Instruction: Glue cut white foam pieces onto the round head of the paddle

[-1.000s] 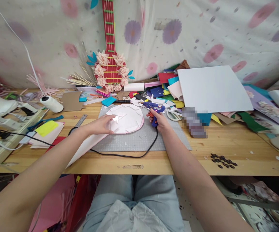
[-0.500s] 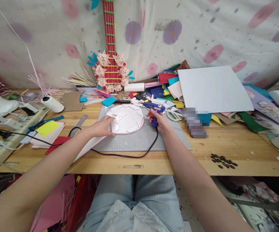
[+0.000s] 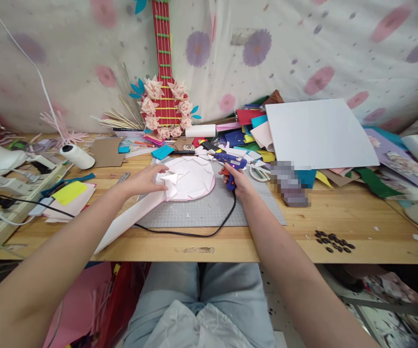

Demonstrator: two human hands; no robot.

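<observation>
Left hand (image 3: 144,180) lies flat, fingers spread, pinning the pink paper disc (image 3: 190,179) to the grey cutting mat (image 3: 201,210) mid-worktop, while right hand (image 3: 238,183) is clamped on the blue glue gun (image 3: 228,162), nozzle beside the disc's edge.

Craft workshop (paper scraps (image 3: 252,130) everywhere)

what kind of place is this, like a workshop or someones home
Most likely a home craft table, not a workshop. The right hand grips a blue hot glue gun on a grey cutting mat, coloured foam sheets are piled behind, and a flowered bedsheet hangs as backdrop.
</observation>
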